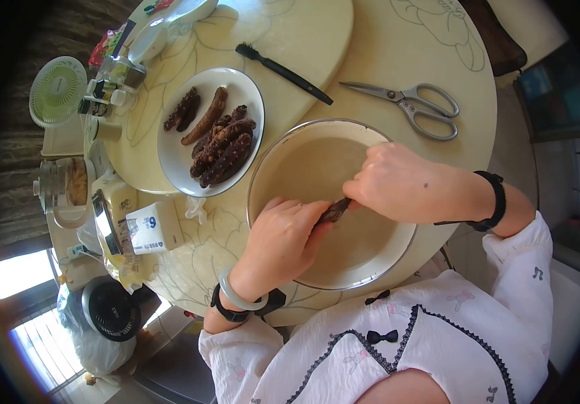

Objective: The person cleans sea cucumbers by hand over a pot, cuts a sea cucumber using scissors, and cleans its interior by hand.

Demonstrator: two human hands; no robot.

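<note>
Over a wide white basin of slightly cloudy water, both hands meet at a small dark brown piece. My left hand is closed around it from the lower left, thumb and fingers pinching. From the right, my right hand pinches its upper end, fingers curled. Much of the piece is hidden between the fingers. Left of the basin, a white plate holds several dark, bumpy sea cucumbers. Beyond the basin lie a black brush and grey-handled scissors, blades closed.
A raised round turntable carries the plate and brush. Small jars, a glass pot and a white tissue pack stand along the left side. A black fan is at the lower left.
</note>
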